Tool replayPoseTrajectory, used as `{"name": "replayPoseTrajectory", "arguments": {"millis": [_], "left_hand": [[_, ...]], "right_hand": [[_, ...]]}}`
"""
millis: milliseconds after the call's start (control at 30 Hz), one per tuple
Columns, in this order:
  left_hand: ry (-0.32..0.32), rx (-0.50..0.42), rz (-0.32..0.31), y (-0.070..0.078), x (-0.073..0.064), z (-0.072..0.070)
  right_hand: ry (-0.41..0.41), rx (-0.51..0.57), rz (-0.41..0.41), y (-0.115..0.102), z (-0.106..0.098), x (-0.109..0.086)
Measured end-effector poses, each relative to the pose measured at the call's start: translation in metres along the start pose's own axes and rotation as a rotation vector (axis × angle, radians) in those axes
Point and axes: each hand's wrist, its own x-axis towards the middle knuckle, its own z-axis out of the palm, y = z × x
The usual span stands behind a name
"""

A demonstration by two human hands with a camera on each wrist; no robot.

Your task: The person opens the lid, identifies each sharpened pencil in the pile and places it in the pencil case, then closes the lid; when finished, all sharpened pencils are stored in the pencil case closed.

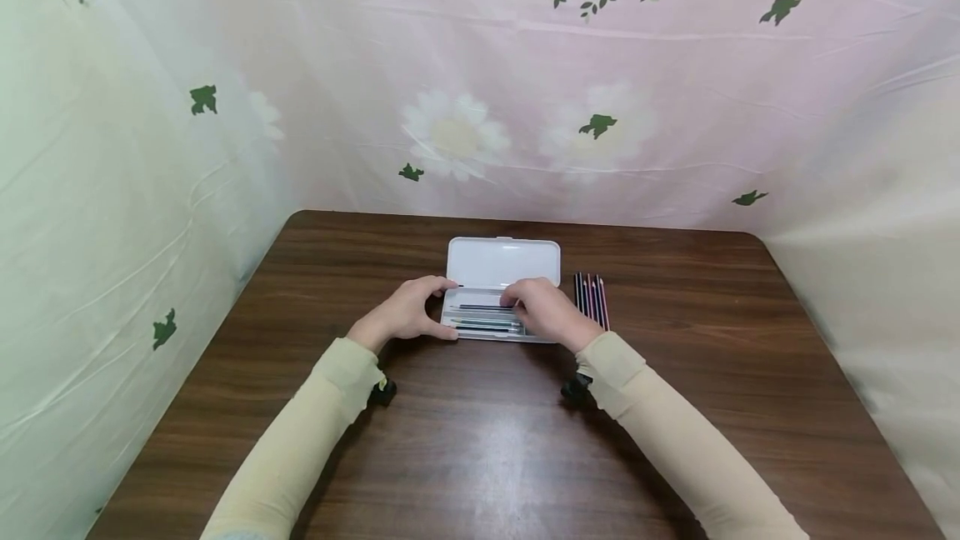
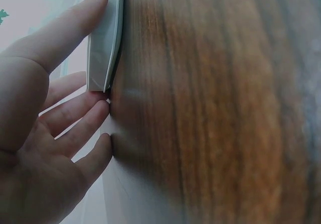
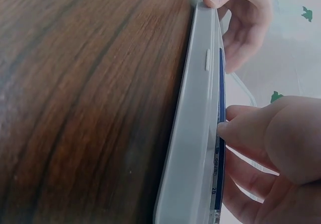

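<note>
An open white pencil case (image 1: pixel 502 261) lies on the table with its lid folded back; several dark pencils (image 1: pixel 483 327) lie lengthwise inside. My left hand (image 1: pixel 405 309) holds the case's left end, thumb at the front corner and the other fingers round the back. In the left wrist view the thumb rests along the case's edge (image 2: pixel 104 58). My right hand (image 1: pixel 551 311) reaches over the right half of the case, its curled fingers pinching the end of a dark pencil (image 1: pixel 480 307). In the right wrist view its thumb overlaps a dark blue pencil (image 3: pixel 219 179) along the front rim.
Right of the case, several dark and pink-striped pencils (image 1: pixel 591 298) lie side by side, partly behind the right wrist. The brown wooden table (image 1: pixel 480 440) reaches back to a pale cloth (image 1: pixel 337 107) printed with leaves and flowers, which also hangs along both sides.
</note>
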Motion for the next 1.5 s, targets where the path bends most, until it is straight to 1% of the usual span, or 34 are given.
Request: {"name": "replayPoseTrajectory", "arguments": {"millis": [200, 367, 467, 700, 1000, 1100, 1267, 1367, 1500], "left_hand": [[-0.003, -0.008, -0.001, 0.000, 0.001, 0.001], [-0.003, -0.004, -0.003, 0.000, 0.001, 0.001], [-0.003, -0.002, -0.008, 0.001, 0.001, 0.001], [-0.011, -0.004, -0.009, 0.004, 0.002, 0.001], [-0.011, -0.001, -0.022, 0.005, -0.001, 0.000], [-0.012, -0.004, -0.017, 0.005, -0.002, -0.001], [-0.012, -0.006, -0.013, 0.006, -0.001, -0.002], [-0.015, -0.004, -0.018, 0.006, -0.001, -0.001], [-0.010, -0.003, -0.014, 0.005, -0.002, 0.000]], "right_hand": [[-0.005, 0.005, 0.000, 0.001, 0.003, 0.000], [-0.003, 0.036, 0.008, 0.001, -0.001, -0.006], [0.006, 0.035, 0.016, 0.004, -0.004, -0.011], [0.045, 0.034, 0.070, 0.016, -0.017, -0.033], [0.132, 0.025, 0.096, 0.040, -0.031, -0.069], [0.151, 0.007, 0.127, 0.048, -0.035, -0.082], [0.161, -0.008, 0.229, 0.063, -0.042, -0.099], [0.150, -0.005, 0.284, 0.069, -0.045, -0.106], [0.128, 0.011, 0.329, 0.074, -0.046, -0.109]]}}
